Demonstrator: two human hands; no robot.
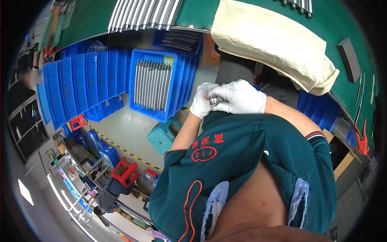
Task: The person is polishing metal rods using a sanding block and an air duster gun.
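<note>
White gloves cover both of my hands, which meet in front of my waist. Between them is a shiny metal rod (214, 101), seen nearly end-on, so most of its length is hidden. My left hand (200, 103) is closed around one side of it. My right hand (243, 97) wraps it from the other side, fingers curled. Just left of the hands, a blue crate (132, 90) holds a row of similar metal rods (151, 88). Beyond the hands, a folded cream cloth (270, 38) lies over the edge of a green-topped table (196, 13).
More metal rods (145, 14) lie side by side on the table's far left. A grey block (349, 60) rests at right. Blue crates (82, 82) line the left side. A teal stool (159, 135) and a red stool (125, 172) stand on the floor. Another person (108, 195) is at lower left.
</note>
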